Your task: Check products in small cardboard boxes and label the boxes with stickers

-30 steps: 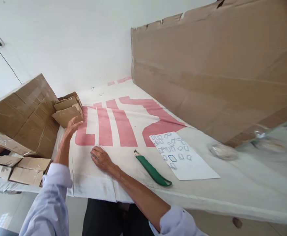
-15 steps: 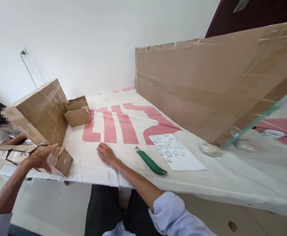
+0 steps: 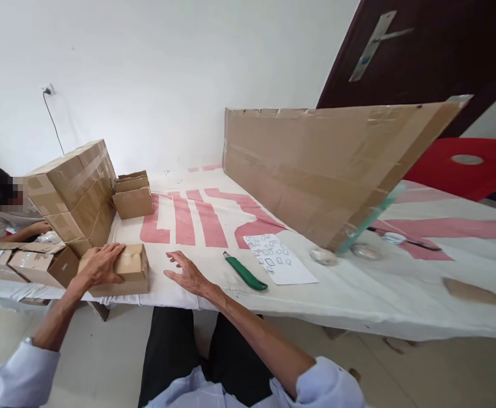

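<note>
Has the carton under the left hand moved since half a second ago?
Yes. Judged against the red print, the carton under the left hand has shifted right, toward the right hand.

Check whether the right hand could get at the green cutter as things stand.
Probably yes: the right hand is open with nothing visible in it, and the green cutter lies nearby with only white cloth showing between them.

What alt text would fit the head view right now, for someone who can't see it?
The left hand rests on a small cardboard box at the near edge of a cloth-covered table; the empty right hand is open to its right. Farther right lie a green cutter and marked paper, with a big cardboard panel standing behind.
</note>
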Tool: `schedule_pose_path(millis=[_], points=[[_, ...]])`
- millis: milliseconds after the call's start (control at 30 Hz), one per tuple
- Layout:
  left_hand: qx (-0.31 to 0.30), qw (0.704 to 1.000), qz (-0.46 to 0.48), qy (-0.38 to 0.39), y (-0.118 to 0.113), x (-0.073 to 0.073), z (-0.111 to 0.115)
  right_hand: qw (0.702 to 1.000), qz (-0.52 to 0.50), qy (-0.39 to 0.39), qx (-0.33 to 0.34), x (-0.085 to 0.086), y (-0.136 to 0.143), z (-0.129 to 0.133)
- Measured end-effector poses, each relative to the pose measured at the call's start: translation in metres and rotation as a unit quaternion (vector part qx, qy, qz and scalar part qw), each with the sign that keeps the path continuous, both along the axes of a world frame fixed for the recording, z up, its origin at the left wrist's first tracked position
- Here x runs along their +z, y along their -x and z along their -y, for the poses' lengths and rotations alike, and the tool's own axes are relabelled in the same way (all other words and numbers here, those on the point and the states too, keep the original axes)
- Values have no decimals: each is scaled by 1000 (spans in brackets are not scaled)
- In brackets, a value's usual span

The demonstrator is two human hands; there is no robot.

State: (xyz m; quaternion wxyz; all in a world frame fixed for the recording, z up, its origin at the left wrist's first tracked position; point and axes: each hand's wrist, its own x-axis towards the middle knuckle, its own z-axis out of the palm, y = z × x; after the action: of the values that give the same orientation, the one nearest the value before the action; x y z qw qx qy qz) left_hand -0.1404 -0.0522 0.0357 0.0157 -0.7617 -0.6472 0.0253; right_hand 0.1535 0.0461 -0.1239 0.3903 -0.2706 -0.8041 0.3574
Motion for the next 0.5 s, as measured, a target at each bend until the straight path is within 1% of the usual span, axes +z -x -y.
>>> schedule_pose_path(millis=[67, 133, 200, 233, 267, 333, 367, 433, 467, 500], points=[[-31, 999, 25, -27, -39, -12, -5, 999, -35, 19, 24, 8, -6, 11], [-47, 997, 51, -47, -77, -21, -12, 997, -64, 34, 25, 13, -15, 19], [-56, 994, 82, -54, -106, -27, -17, 996, -77, 48, 3, 14, -30, 23], [-68, 991, 107, -52, -114, -28, -18, 996, -76, 52, -12, 13, -40, 24], [-78, 986, 139, -51, -116, -27, -17, 996, -70, 53, -29, 12, -51, 25], [-81, 969, 221, -76, -106, -25, -11, 996, -46, 37, -68, 6, -76, 24], [-63, 957, 263, -105, -96, -24, -6, 995, -29, 22, -91, 2, -89, 23], [6, 930, 329, -164, -70, -24, 9, 990, 18, -14, -142, -6, -114, 19], [42, 918, 355, -170, -59, -26, 17, 984, 50, -33, -170, -11, -126, 17], [70, 908, 381, -160, -49, -29, 25, 975, 88, -53, -198, -15, -136, 14]])
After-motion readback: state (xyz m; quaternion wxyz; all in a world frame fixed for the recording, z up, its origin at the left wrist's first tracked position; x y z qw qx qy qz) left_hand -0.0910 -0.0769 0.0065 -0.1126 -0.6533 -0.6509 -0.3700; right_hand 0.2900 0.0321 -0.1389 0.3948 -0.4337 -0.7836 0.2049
